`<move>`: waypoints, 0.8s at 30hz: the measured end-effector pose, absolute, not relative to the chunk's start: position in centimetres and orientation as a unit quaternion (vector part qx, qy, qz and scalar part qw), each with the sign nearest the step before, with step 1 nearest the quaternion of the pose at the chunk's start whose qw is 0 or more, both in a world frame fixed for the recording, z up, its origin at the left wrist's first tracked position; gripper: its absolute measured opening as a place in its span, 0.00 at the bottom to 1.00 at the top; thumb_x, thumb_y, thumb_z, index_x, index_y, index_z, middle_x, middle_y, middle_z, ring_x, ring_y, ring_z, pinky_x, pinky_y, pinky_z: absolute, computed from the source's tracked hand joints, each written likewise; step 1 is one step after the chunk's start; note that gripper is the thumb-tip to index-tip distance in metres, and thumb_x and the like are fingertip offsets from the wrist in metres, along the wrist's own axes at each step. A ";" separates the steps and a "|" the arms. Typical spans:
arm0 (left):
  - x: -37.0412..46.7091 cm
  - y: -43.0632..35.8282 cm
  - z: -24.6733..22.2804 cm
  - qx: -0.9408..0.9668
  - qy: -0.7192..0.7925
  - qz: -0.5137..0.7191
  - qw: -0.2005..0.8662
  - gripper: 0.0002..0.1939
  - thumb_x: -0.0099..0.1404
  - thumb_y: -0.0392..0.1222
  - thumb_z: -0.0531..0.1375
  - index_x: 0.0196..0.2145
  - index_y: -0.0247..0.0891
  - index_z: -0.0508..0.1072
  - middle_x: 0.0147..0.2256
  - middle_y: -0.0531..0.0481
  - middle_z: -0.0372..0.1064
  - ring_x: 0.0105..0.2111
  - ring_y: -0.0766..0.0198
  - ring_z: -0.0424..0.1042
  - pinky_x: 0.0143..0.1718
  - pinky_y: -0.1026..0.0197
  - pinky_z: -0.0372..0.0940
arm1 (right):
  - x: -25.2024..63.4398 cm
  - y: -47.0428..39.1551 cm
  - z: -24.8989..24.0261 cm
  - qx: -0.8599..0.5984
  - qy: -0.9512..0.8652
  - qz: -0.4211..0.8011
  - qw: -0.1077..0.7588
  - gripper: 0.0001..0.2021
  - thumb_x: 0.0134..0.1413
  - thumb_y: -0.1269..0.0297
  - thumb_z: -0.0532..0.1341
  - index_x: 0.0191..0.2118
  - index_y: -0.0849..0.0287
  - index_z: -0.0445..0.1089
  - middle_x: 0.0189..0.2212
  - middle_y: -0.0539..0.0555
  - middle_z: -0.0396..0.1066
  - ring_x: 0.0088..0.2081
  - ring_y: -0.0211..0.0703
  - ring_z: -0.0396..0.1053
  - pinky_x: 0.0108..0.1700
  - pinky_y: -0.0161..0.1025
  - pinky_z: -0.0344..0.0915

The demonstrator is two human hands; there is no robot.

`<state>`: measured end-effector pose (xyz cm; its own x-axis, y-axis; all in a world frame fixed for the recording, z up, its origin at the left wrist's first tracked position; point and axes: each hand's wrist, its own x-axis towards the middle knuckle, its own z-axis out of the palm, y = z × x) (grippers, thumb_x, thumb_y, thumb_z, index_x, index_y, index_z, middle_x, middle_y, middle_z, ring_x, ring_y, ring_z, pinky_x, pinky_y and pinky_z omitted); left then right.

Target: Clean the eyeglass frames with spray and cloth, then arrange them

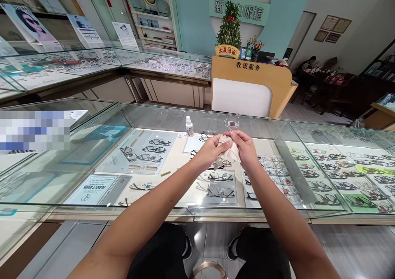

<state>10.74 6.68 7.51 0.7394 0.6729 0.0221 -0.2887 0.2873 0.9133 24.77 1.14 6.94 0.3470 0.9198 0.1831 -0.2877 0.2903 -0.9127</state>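
A pale beige cloth [227,150] (crumpled, with loose lower edges) above the glass display counter [173,214]

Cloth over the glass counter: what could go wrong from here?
The white bottle stands just beyond the left hand; a sideways sweep might tip it on the glass counter. The cloth, bunched between that hand and the right hand, covers fingertips, so a slipping grip could go unnoticed.

The cloth [227,150] is plain cream, the bottle [189,128] white.
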 end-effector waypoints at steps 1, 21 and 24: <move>10.9 6.7 7.4 0.510 0.191 0.317 0.777 0.36 0.51 0.54 0.80 0.52 0.35 0.78 0.32 0.53 0.76 0.29 0.67 0.72 0.32 0.64 0.66 | 24.7 1.2 6.8 -0.413 -0.387 0.428 0.705 0.13 0.51 0.47 0.76 0.36 0.50 0.84 0.39 0.51 0.84 0.40 0.46 0.77 0.46 0.43 0.73; 10.1 7.5 7.6 0.558 0.141 0.277 0.769 0.31 0.54 0.57 0.78 0.48 0.35 0.78 0.33 0.53 0.75 0.28 0.69 0.69 0.31 0.66 0.62 | 25.2 0.8 7.9 -0.420 -0.345 0.433 0.719 0.14 0.45 0.49 0.78 0.32 0.52 0.82 0.38 0.53 0.85 0.41 0.50 0.79 0.47 0.47 0.75; 10.2 7.2 7.7 0.560 0.153 0.282 0.764 0.32 0.52 0.56 0.80 0.45 0.34 0.77 0.32 0.53 0.74 0.28 0.69 0.70 0.31 0.65 0.62 | 24.9 0.8 8.0 -0.415 -0.347 0.437 0.718 0.15 0.44 0.49 0.79 0.32 0.52 0.81 0.40 0.53 0.85 0.41 0.50 0.79 0.48 0.47 0.75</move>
<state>10.23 7.16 7.69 0.7945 0.6017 0.0817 -0.2586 0.2135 0.9421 24.91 0.75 8.04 0.3764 0.9165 0.1353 -0.3399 0.2725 -0.9001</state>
